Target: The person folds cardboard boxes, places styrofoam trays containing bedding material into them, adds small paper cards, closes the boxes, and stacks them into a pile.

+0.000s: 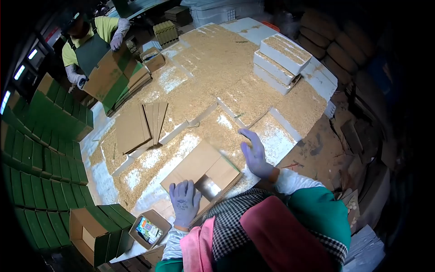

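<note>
In front of me a brown cardboard box [194,164] lies on the table with its top flaps partly folded over. A gap between the flaps shows a pale inside. My left hand [184,201], in a light purple glove, rests flat on the near left flap with its fingers stretched out. Off the box's right corner is my right hand [256,156], gloved alike, raised with thumb and fingers apart and holding nothing. At the lower left, a small open carton [165,224] holds colourful printed packets [148,230].
Sawdust-like shavings [199,54] cover much of the table, divided by low white strips. Flat cardboard pieces [129,129] lie to the left. White foam trays [285,50] are stacked far right. Green boxes [50,190] line the left. A co-worker [93,45] handles a carton [108,75].
</note>
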A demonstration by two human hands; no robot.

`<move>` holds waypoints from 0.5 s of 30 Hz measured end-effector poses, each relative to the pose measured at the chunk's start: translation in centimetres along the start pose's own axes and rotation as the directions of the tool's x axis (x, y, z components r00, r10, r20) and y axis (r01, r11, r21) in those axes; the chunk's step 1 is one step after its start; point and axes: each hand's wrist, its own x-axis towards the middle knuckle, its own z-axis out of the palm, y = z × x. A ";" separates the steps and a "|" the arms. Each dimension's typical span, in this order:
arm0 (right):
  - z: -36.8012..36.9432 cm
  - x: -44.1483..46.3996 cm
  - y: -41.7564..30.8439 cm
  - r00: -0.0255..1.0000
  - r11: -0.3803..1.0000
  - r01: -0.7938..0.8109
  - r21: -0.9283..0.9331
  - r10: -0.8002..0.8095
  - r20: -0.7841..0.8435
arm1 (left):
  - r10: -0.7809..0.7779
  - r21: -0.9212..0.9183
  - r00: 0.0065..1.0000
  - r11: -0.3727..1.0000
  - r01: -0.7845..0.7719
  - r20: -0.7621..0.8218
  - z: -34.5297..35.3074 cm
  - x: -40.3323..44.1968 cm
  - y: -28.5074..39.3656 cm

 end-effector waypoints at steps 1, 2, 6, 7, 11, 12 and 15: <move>-0.4 -0.3 -0.7 0.954 0.979 0.198 -0.047 -0.181 0.239 | 0.011 0.038 1.000 0.999 -0.011 0.000 -0.7 1.1 -0.1; -0.7 -1.3 -1.3 0.819 0.924 0.380 -0.035 -0.319 0.477 | -0.029 0.008 0.999 1.000 0.029 0.030 -1.2 2.2 -0.4; 5.1 2.3 0.9 0.865 0.745 0.399 -0.534 -0.113 0.489 | -0.097 -0.263 0.932 0.945 0.196 0.349 -1.3 6.8 -1.7; 5.3 1.6 1.8 0.864 0.744 0.401 -0.535 -0.112 0.491 | -0.079 -0.118 0.978 0.988 0.103 0.195 -0.3 5.6 0.1; 4.5 -0.2 4.2 0.769 0.886 -0.464 0.019 0.392 0.506 | -0.149 -0.196 0.985 0.972 0.130 -0.086 -0.6 -0.9 -4.3; 3.8 -1.8 4.4 0.621 0.864 -0.501 -0.056 0.404 0.672 | -0.199 -0.301 0.968 0.942 0.145 -0.156 -1.0 -2.6 -6.1; 6.3 -0.6 -4.0 0.736 0.918 -0.312 0.243 0.072 0.673 | -0.608 -0.864 0.766 0.481 0.147 -0.208 0.6 -5.5 -6.4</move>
